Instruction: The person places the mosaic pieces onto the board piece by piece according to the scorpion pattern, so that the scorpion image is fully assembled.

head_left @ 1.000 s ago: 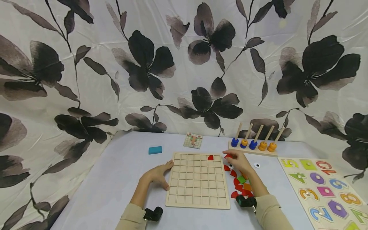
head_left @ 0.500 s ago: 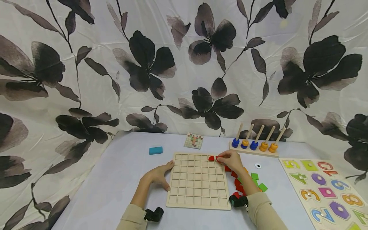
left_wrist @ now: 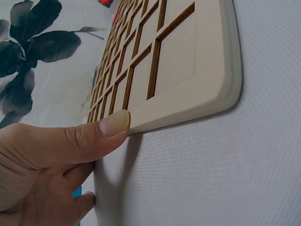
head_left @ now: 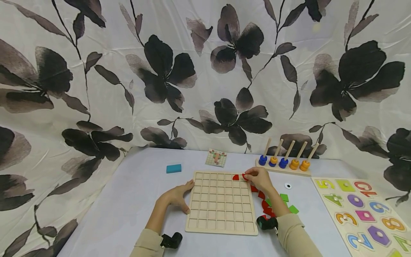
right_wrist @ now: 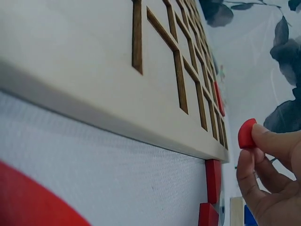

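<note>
A square wooden grid board (head_left: 221,232) lies on the table between the two hands. My left hand (head_left: 174,197) rests at its left side, fingers spread; in the left wrist view the thumb (left_wrist: 110,127) touches the board's edge. Between thumb and fingertips my right hand (head_left: 260,180) pinches a red quarter-circle piece (right_wrist: 246,134) at the board's far right corner. The right wrist view has it held above the rim. Another red quarter-circle piece (head_left: 236,177) sits in a cell of the far row, just left of the right hand.
Loose red pieces (head_left: 265,205) and green squares (head_left: 293,209) lie right of the board, partly under the right forearm. Behind are a pattern card (head_left: 216,157), a blue block (head_left: 173,168) and a peg stand with rings (head_left: 283,167). A number puzzle (head_left: 356,214) lies far right.
My right hand has moved left from beside the board to its far right corner, carrying the red quarter-circle piece, then shifted only slightly. The left hand has stayed in place.
</note>
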Demonstrator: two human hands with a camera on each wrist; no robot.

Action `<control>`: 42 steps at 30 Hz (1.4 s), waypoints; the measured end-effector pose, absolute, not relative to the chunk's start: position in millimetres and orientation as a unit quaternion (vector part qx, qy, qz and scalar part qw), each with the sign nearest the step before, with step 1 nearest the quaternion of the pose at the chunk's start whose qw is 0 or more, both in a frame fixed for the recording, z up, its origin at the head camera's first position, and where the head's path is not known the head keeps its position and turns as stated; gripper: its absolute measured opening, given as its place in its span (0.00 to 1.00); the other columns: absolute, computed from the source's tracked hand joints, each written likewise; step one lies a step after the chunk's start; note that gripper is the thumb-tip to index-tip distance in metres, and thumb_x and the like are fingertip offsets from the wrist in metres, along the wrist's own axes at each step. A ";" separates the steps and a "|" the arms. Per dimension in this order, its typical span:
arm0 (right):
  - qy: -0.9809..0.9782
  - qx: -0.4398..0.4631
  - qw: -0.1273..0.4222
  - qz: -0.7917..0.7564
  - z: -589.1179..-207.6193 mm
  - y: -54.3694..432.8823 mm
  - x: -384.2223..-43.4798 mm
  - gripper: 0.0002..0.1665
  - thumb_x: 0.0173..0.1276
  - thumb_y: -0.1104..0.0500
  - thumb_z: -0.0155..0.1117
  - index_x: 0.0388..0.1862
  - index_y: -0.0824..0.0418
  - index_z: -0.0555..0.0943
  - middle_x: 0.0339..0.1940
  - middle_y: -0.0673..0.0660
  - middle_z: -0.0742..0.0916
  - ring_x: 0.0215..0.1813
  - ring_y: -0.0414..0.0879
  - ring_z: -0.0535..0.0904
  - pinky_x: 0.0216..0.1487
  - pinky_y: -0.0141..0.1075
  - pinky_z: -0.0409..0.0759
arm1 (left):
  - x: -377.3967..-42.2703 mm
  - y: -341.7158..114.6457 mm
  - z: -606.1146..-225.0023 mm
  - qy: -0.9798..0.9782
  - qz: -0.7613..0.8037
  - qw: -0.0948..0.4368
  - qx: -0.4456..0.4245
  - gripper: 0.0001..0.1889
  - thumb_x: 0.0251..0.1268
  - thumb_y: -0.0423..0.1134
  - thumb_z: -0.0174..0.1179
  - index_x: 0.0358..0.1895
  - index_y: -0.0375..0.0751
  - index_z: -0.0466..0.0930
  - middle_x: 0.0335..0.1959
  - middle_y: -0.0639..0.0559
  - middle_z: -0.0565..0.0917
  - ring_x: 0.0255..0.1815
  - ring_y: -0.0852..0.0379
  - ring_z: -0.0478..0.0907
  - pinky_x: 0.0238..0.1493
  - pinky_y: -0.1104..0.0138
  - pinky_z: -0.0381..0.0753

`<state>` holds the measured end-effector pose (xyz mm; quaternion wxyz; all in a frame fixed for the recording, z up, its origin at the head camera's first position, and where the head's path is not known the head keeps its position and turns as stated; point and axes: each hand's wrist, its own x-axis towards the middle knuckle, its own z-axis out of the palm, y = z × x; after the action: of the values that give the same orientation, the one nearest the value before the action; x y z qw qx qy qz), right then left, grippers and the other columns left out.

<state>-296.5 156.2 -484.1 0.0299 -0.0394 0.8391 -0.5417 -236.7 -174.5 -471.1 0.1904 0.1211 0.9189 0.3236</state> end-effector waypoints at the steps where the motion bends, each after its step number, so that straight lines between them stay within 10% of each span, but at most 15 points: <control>1: 0.839 -0.044 0.030 -0.541 -484.5 156.3 -296.8 0.07 0.63 0.68 0.62 0.39 0.71 0.81 0.30 0.59 0.83 0.26 0.44 0.78 0.29 0.31 0.81 | -236.6 -174.5 -471.1 0.919 0.323 0.190 0.121 0.58 0.24 0.30 0.79 0.70 0.34 0.59 0.74 0.41 0.55 0.74 0.41 0.51 0.70 0.48 0.54; 42: 0.854 -0.037 -0.002 -0.519 -489.4 153.2 -302.6 0.07 0.61 0.69 0.63 0.35 0.73 0.84 0.28 0.60 0.86 0.27 0.43 0.81 0.28 0.27 0.77 | -236.3 -173.1 -469.9 0.919 0.322 0.190 0.126 0.57 0.25 0.30 0.79 0.70 0.32 0.59 0.74 0.41 0.55 0.73 0.41 0.51 0.70 0.49 0.54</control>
<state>-302.6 153.2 -489.4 -0.0019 -0.0365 0.8537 -0.5194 -236.3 -173.1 -469.9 0.1905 0.1263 0.9187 0.3222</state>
